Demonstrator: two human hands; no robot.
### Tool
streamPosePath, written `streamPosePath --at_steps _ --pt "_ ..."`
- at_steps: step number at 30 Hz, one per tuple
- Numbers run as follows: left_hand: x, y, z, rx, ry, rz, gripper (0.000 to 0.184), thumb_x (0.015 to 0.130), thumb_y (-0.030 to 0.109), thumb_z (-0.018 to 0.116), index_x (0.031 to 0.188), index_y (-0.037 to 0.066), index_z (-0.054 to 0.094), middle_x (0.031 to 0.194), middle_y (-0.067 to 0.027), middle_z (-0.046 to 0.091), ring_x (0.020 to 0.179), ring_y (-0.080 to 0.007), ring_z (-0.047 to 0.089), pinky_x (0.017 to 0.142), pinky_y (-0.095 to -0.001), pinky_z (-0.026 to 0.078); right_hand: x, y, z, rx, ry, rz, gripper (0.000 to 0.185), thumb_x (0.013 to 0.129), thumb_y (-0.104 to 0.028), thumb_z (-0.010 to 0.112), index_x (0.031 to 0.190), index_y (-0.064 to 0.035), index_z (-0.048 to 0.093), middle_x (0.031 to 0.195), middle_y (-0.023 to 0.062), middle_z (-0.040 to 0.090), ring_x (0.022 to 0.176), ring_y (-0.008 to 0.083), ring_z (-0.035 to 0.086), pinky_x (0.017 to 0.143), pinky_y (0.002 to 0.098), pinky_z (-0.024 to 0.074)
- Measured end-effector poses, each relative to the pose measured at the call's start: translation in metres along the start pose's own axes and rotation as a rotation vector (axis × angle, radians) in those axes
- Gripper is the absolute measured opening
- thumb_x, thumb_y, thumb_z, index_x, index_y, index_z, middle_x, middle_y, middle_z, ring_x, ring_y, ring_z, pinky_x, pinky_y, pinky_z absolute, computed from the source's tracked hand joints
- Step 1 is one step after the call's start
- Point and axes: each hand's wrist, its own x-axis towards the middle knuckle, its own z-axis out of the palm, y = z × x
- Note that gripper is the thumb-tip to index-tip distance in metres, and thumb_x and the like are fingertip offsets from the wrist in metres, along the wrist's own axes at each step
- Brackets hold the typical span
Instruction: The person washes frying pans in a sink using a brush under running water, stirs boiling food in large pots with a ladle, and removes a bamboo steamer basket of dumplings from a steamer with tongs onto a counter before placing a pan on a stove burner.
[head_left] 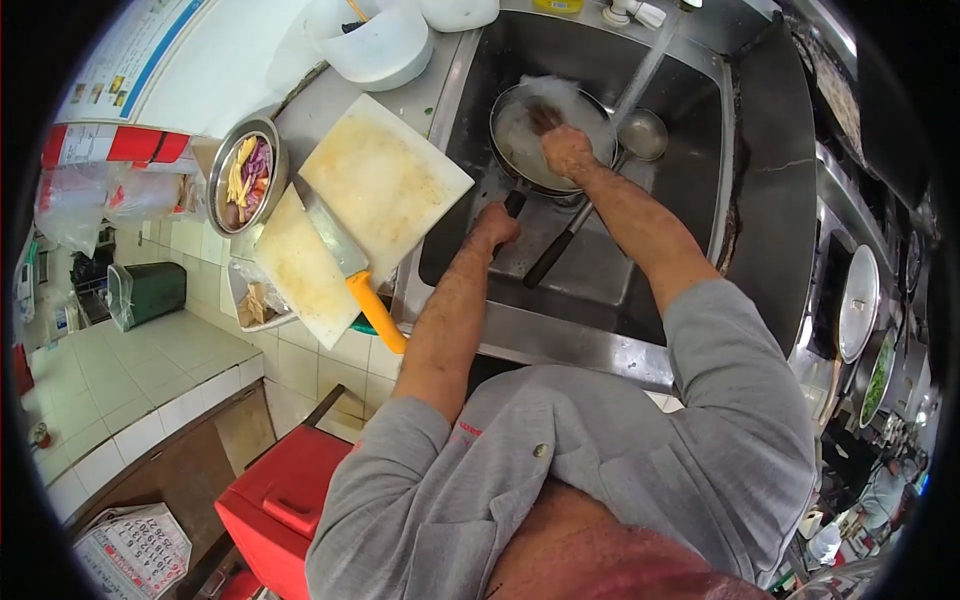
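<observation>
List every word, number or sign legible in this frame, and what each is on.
"10 11 12 13" and "17 18 19 20": calendar sheet, lower left.
Grey shirt: red lettering, too blurred to read.
Printed poster, top left: too small.

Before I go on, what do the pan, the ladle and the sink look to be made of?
Pan: likely metal, given its thin, shiny rim; cloudy liquid veils the inner finish. Its black handle could be plastic.
Ladle: metal, with a smooth grey sheen on the bowl; the matte black grip may be plastic.
Sink: probably stainless steel, satin grey with soft reflections.
</observation>
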Motion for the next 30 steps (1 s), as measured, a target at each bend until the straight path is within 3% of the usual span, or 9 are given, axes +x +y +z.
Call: streamPosePath --at_steps 1,5,7,11,17,22,25,28,30 --pt "-0.006 -0.002 0.001 0.013 0.098 0.031 0.047 0.062 0.009 0.062 0.107 -0.002 0.052 0.107 -0.0185 0.057 0.101 -0.0311 0.055 0.085 -0.0407 0.044 0.005 -0.004 0.005 -0.315 -0.138 0.037 0.023 0.068 -0.013 0.055 0.088 -0.0078 0.066 0.08 0.0137 0.064 0.073 0.0223 0.062 0.064 0.0358 0.0496" --pt "-0.033 0.004 -0.008 0.123 0.133 0.056 0.043 0.07 0.016 0.061 0.108 0.0 0.052 0.114 -0.0182 0.053 0.108 -0.0319 0.05 0.089 -0.0422 0.042 -0.03 0.024 -0.039 -0.252 0.011 -0.17 0.022 0.061 -0.01 0.058 0.081 -0.0047 0.066 0.081 0.0133 0.064 0.072 0.022 0.062 0.064 0.0346 0.0494" --pt "-0.022 -0.01 0.003 0.162 0.078 0.024 0.043 0.071 0.016 0.062 0.109 0.001 0.051 0.112 -0.0187 0.054 0.107 -0.0315 0.051 0.088 -0.0415 0.043 -0.042 0.028 -0.096 0.112 -0.608 -0.022 0.029 0.057 -0.009 0.058 0.085 -0.0043 0.066 0.083 0.0132 0.064 0.073 0.0243 0.062 0.064 0.0343 0.0493" --pt "-0.022 -0.002 0.0 0.121 0.06 -0.013 0.041 0.073 0.014 0.061 0.111 0.002 0.05 0.111 -0.0189 0.055 0.106 -0.0316 0.052 0.087 -0.0411 0.044 -0.051 0.018 -0.118 0.415 -0.446 -0.24 0.031 0.057 -0.008 0.055 0.087 -0.0046 0.065 0.084 0.0138 0.064 0.076 0.0267 0.061 0.064 0.0342 0.0492" --pt "-0.028 0.005 -0.011 0.104 0.122 -0.003 0.036 0.078 0.01 0.053 0.113 0.002 0.048 0.112 -0.0192 0.054 0.106 -0.0319 0.052 0.088 -0.0409 0.044 0.014 -0.002 -0.032 -0.072 -0.053 -0.083 0.031 0.06 -0.01 0.057 0.09 -0.0062 0.064 0.085 0.0168 0.063 0.079 0.0306 0.061 0.069 0.038 0.049" --pt "-0.018 -0.005 -0.003 0.086 0.136 -0.013 0.034 0.081 0.01 0.049 0.115 0.004 0.047 0.113 -0.017 0.054 0.106 -0.0317 0.052 0.088 -0.0414 0.043 -0.013 0.05 -0.059 -0.333 -0.397 -0.204 0.029 0.064 -0.013 0.057 0.092 -0.0075 0.064 0.083 0.0146 0.063 0.075 0.0265 0.061 0.063 0.0359 0.0486" --pt "-0.016 -0.003 -0.005 0.075 0.086 -0.032 0.033 0.082 0.009 0.048 0.115 0.005 0.048 0.114 -0.0162 0.053 0.107 -0.0318 0.051 0.088 -0.042 0.043 -0.05 0.057 -0.106 0.382 -0.662 0.066 0.044 0.059 -0.013 0.064 0.103 -0.0099 0.061 0.082 0.0103 0.062 0.067 0.0187 0.059 0.058 0.0306 0.0473" --pt "-0.024 0.004 -0.01 0.14 0.038 -0.061 0.034 0.082 0.01 0.047 0.115 0.005 0.047 0.115 -0.017 0.053 0.107 -0.0318 0.051 0.089 -0.0428 0.043 -0.047 0.054 -0.066 0.755 -0.474 -0.124 0.059 0.055 -0.01 0.069 0.113 -0.0131 0.057 0.082 0.0083 0.061 0.063 0.0137 0.055 0.054 0.027 0.045" --pt "-0.023 0.003 -0.008 0.094 0.054 -0.053 0.034 0.082 0.01 0.047 0.116 0.005 0.046 0.114 -0.0173 0.053 0.107 -0.0322 0.051 0.089 -0.0431 0.043 -0.022 0.026 -0.029 0.921 -0.167 0.068 0.068 0.055 -0.006 0.069 0.12 -0.0143 0.051 0.085 0.01 0.062 0.064 0.0148 0.057 0.053 0.0279 0.0461"
